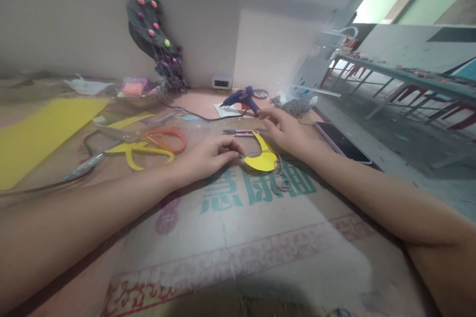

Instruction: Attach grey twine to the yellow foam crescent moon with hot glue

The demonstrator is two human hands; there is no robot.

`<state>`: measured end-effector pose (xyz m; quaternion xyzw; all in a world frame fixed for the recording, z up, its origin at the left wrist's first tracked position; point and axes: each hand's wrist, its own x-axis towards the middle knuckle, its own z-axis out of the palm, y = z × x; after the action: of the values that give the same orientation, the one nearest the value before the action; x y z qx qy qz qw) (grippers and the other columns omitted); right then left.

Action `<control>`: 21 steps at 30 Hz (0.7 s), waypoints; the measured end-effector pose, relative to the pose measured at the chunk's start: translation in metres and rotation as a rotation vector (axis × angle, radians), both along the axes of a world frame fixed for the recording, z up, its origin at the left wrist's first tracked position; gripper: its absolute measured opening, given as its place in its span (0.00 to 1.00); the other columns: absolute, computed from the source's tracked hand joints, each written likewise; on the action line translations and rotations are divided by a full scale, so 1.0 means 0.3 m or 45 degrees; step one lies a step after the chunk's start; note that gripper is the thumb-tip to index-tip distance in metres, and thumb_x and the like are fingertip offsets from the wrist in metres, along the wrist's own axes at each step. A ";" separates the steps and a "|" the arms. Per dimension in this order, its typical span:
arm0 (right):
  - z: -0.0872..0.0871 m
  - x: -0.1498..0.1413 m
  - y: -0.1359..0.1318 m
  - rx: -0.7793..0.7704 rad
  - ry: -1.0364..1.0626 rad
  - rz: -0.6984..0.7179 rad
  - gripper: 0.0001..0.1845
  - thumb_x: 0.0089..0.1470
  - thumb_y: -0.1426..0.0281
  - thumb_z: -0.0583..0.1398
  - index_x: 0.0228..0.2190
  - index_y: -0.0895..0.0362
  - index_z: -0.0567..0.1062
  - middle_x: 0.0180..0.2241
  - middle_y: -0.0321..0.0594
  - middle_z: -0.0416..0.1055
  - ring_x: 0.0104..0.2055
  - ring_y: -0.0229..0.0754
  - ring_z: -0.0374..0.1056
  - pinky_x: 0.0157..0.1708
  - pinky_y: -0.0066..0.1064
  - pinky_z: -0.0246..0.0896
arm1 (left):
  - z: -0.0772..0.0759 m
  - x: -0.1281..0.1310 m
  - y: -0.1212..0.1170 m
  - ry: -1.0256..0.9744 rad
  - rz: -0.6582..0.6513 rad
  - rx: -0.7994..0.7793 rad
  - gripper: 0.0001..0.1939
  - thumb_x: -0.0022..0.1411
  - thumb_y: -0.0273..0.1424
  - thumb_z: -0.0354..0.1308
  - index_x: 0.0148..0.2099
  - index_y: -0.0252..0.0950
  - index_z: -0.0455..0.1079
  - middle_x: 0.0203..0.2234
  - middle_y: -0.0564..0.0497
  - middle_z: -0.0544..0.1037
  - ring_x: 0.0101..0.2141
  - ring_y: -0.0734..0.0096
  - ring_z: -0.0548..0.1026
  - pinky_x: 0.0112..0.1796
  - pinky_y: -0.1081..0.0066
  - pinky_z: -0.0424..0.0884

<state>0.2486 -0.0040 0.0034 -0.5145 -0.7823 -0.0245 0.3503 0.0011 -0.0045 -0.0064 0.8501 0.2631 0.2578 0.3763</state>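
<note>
A yellow crescent cut-out (262,161) lies on the printed sheet, with thin grey cord (280,183) looped over and beside it. My left hand (219,156) pinches the crescent's left tip between thumb and fingers; cord may be in that pinch too. Beyond the crescent, my right hand (284,131) is held with loosely bent fingers and nothing visible in them. Its fingertips come close to the handle of a blue glue gun (240,97); whether they touch it I cannot tell. Small thread snips (241,133) lie between my hands, just behind the crescent.
Orange-and-yellow-handled scissors (163,141) and a large yellow sheet (44,133) lie left. A phone (344,142) sits near the right edge. Behind are a ball of grey yarn (297,106), a small clock (221,82) and a dark crescent decoration with pompoms (148,34).
</note>
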 end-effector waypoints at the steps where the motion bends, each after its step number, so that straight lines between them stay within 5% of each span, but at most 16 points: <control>1: -0.004 0.012 0.016 -0.009 -0.052 0.045 0.18 0.59 0.71 0.52 0.50 0.58 0.71 0.49 0.47 0.72 0.49 0.46 0.69 0.49 0.41 0.63 | -0.001 0.000 0.001 0.006 -0.011 -0.004 0.09 0.63 0.33 0.52 0.41 0.37 0.72 0.36 0.52 0.78 0.38 0.69 0.75 0.41 0.70 0.70; 4: -0.018 0.022 0.043 -0.072 -0.254 0.216 0.23 0.59 0.71 0.53 0.57 0.56 0.66 0.57 0.47 0.65 0.60 0.48 0.59 0.58 0.46 0.54 | -0.002 0.002 0.003 0.019 -0.032 0.007 0.09 0.63 0.34 0.53 0.41 0.37 0.72 0.35 0.52 0.78 0.37 0.70 0.75 0.41 0.71 0.70; 8: -0.032 0.001 0.048 -0.144 -0.412 0.381 0.18 0.60 0.72 0.53 0.50 0.55 0.72 0.51 0.46 0.72 0.54 0.46 0.65 0.54 0.42 0.58 | -0.003 0.004 0.002 0.028 -0.031 0.038 0.10 0.63 0.35 0.53 0.41 0.38 0.72 0.35 0.52 0.78 0.37 0.69 0.75 0.41 0.70 0.71; 13: -0.039 -0.004 0.039 -0.080 -0.402 0.263 0.09 0.56 0.65 0.59 0.33 0.59 0.76 0.34 0.45 0.75 0.39 0.44 0.68 0.40 0.35 0.61 | -0.009 0.001 0.002 0.043 -0.008 0.050 0.11 0.63 0.36 0.52 0.42 0.38 0.73 0.37 0.52 0.79 0.38 0.69 0.75 0.42 0.70 0.71; 21: -0.041 -0.021 0.010 0.010 -0.154 0.171 0.10 0.58 0.73 0.55 0.40 0.56 0.74 0.37 0.42 0.73 0.41 0.43 0.68 0.42 0.35 0.62 | -0.009 0.003 0.003 0.054 -0.009 0.081 0.11 0.63 0.35 0.53 0.42 0.39 0.73 0.36 0.53 0.79 0.37 0.70 0.75 0.41 0.71 0.70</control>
<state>0.2424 -0.0010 -0.0089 -0.4570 -0.8347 -0.0352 0.3052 0.0020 -0.0037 -0.0091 0.8678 0.2596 0.2467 0.3444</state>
